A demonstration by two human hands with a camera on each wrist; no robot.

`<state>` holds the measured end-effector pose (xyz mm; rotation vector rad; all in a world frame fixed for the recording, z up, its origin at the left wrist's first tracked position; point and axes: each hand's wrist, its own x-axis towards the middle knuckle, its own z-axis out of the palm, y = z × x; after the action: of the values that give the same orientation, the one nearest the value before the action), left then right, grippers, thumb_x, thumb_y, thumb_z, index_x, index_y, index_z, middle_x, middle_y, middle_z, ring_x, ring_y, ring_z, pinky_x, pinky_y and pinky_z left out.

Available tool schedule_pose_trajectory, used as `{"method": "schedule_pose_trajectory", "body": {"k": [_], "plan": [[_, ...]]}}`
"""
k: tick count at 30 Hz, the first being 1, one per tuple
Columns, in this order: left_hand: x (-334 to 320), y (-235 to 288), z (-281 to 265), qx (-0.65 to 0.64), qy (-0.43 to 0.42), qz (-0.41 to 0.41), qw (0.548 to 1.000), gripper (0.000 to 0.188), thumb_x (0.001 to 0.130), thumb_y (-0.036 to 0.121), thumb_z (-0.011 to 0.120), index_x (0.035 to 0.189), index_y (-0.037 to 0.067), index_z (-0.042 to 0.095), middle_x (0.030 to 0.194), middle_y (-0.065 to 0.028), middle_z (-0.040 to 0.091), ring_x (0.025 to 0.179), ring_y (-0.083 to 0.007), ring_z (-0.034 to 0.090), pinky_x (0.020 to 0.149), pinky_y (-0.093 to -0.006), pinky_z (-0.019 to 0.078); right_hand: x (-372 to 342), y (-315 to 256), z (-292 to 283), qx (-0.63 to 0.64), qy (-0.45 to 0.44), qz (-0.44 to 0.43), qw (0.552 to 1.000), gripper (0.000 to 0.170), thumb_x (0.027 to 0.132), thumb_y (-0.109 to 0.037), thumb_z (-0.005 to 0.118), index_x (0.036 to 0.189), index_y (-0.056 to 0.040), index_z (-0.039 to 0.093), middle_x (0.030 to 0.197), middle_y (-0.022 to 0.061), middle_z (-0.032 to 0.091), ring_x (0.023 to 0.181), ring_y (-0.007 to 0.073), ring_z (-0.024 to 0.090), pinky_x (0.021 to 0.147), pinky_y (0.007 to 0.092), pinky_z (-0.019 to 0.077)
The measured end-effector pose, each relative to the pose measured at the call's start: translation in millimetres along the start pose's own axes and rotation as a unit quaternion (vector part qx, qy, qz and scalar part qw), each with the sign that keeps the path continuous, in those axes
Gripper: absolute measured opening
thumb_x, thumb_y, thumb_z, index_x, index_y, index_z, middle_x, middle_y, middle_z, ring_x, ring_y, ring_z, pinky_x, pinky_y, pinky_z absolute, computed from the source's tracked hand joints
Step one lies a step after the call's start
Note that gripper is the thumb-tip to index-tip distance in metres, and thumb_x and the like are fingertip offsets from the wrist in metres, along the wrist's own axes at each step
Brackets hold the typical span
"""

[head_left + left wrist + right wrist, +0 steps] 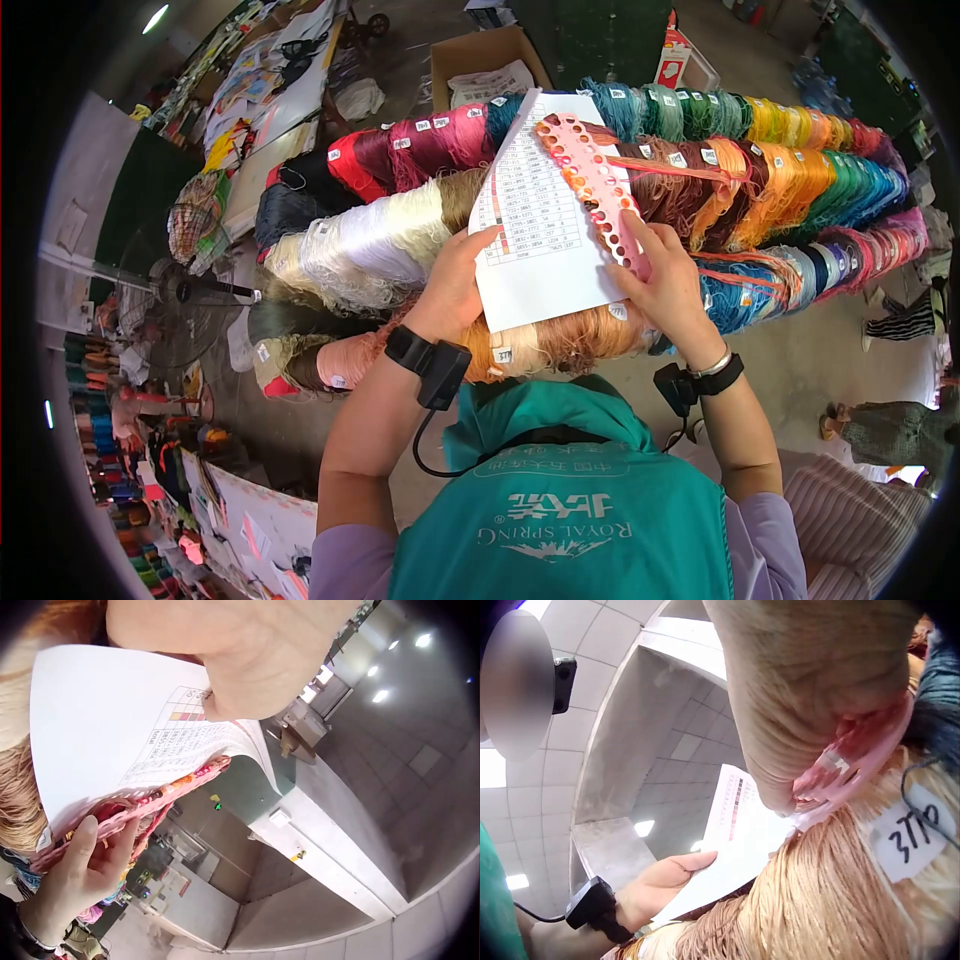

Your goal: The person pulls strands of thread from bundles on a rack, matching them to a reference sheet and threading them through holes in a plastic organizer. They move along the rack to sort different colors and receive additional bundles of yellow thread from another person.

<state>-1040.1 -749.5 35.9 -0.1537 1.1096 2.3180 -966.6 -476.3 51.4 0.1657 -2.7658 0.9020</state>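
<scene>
My left hand (pixel 452 285) grips a white printed sheet (pixel 520 285) by its left edge, thumb on top. A table of numbers with small colour squares covers the sheet's upper part, and its top edge curls. In my right hand (pixel 662 285) is the lower end of a long pink strip with holes (pixel 592 180), pinched between thumb and fingers. Orange, red and pink threads are looped through the holes. The strip overlaps the sheet's right side in the head view. Beneath both hands lie thick rows of thread skeins (pixel 560 340); the right wrist view shows a tag (pixel 915 834) reading 3770.
More skeins (pixel 790 180) hang in long rows, grouped by colour, with small white tags. A cardboard box (pixel 485 65) stands beyond them. To the left are a fan (pixel 190 290) and a table (pixel 265 110) with papers and cloth. Another person's feet show at the right.
</scene>
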Motion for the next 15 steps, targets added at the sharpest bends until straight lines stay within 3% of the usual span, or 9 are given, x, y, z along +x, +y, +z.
{"method": "schedule_pose_trajectory", "body": {"k": [15], "plan": [[-7,2,14,0.011,-0.016,0.010,1.000,0.044,0.095,0.000,0.056,0.138,-0.006,0.048,0.134,-0.0188,0.060,0.121,-0.0294,0.061,0.105,-0.0419,0.0491,0,5,-1,0.034,0.014,-0.004,0.999,0.071,0.079,-0.027,0.078,0.142,-0.0085,0.052,0.119,0.0166,0.058,0.098,0.0330,0.065,0.082,0.0396,0.0547]]}}
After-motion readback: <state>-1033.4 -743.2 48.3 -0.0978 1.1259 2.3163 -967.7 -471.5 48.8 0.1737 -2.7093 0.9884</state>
